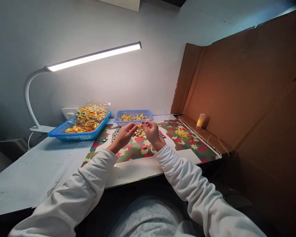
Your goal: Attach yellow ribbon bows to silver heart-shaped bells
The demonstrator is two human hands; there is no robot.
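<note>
Above the patterned mat, my left hand [124, 136] and my right hand [151, 132] are raised close together, each in a pinch. A small yellow piece [139, 126] shows between the fingertips of both; its exact kind is too small to make out. Below and behind the hands lie more yellow pieces and small shiny silvery bells or beads [115, 134], partly hidden by the fingers. Just right of my right hand is a red-handled tool [162, 135], mostly covered. One small metallic bit [144, 147] lies on the mat in front of the hands.
A blue basket [76, 136] heaped with yellow pieces stands left; a smaller blue basket [133, 123] is behind the hands. Yellow threads [183, 133] lie on the camouflage mat [128, 153]. A yellow thread spool [200, 121] stands by the cardboard wall [227, 82]. A lamp [93, 57] overhangs the table.
</note>
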